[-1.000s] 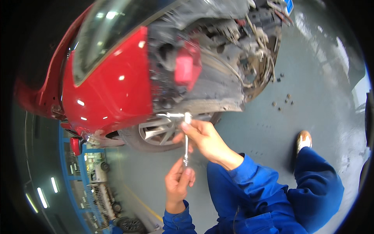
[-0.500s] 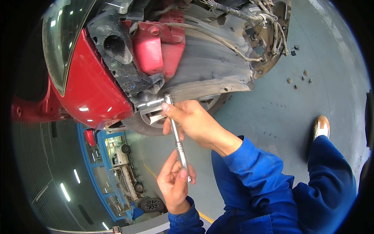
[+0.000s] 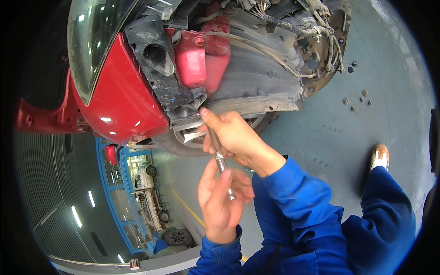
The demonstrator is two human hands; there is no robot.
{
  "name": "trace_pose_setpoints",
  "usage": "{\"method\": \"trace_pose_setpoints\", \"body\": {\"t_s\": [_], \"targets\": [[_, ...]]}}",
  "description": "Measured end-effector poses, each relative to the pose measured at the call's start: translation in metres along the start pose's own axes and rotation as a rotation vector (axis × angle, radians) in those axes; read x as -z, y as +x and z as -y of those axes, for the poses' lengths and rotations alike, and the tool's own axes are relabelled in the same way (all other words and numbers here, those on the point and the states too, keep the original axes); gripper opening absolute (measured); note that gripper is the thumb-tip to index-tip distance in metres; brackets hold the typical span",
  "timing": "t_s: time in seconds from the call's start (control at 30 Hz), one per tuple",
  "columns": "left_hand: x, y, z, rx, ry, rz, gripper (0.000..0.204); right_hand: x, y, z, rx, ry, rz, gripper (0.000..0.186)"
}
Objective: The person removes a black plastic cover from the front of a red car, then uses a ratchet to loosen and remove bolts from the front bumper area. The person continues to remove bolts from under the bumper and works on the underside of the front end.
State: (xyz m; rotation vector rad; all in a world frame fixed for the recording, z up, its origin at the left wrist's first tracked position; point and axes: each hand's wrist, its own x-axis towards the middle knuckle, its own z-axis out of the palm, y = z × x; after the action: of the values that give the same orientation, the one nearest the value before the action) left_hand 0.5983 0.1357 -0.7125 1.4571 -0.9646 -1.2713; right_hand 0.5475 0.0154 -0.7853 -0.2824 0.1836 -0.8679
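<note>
My right hand point(image 3: 236, 137) grips a chrome ratchet wrench point(image 3: 219, 158) near its head, the thumb lying over the top end. That end is hidden under the thumb, close below the black plastic bracket point(image 3: 183, 110) at the edge of the red fender point(image 3: 123, 96). The wrench's handle slants down towards my left hand point(image 3: 222, 201). There the fingers are apart and blurred around the handle's lower end, not closed on it. Behind the hands a wheel point(image 3: 185, 145) shows below the grey wheel arch liner point(image 3: 252, 68).
A wiring harness point(image 3: 293, 30) hangs from the stripped front of the car. Several small fasteners point(image 3: 365, 93) lie on the floor to the right, near my shoe point(image 3: 379, 157). Farther off at lower left stand a loose tyre point(image 3: 178, 238) and a truck point(image 3: 147, 201).
My left hand has loosened from the handle, its fingers spreading. My right hand's thumb has moved up over the wrench head. The whole view has shifted slightly.
</note>
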Motion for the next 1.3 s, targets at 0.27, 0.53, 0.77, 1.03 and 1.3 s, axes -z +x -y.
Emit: {"method": "trace_pose_setpoints", "body": {"t_s": [0.27, 0.53, 0.77, 1.03, 1.3], "targets": [[0.092, 0.067, -0.001, -0.337, 0.465, -0.457, 0.024, 0.015, 0.019, -0.019, 0.119, -0.139, 0.093, 0.053], [0.118, 0.133, -0.011, -0.368, 0.314, -0.094, 0.021, 0.017, 0.020, -0.017, 0.089, -0.060, 0.168, 0.045], [0.106, 0.133, -0.016, -0.376, 0.307, 0.008, 0.014, 0.026, 0.023, -0.013, -0.008, 0.017, 0.309, 0.041], [0.103, 0.141, -0.022, -0.373, 0.305, 0.011, 0.011, 0.034, 0.022, -0.007, -0.049, 0.102, 0.483, 0.026], [0.114, 0.159, -0.018, -0.429, 0.546, -0.097, 0.007, 0.034, 0.038, -0.027, 0.059, -0.144, 0.340, 0.018]]}}
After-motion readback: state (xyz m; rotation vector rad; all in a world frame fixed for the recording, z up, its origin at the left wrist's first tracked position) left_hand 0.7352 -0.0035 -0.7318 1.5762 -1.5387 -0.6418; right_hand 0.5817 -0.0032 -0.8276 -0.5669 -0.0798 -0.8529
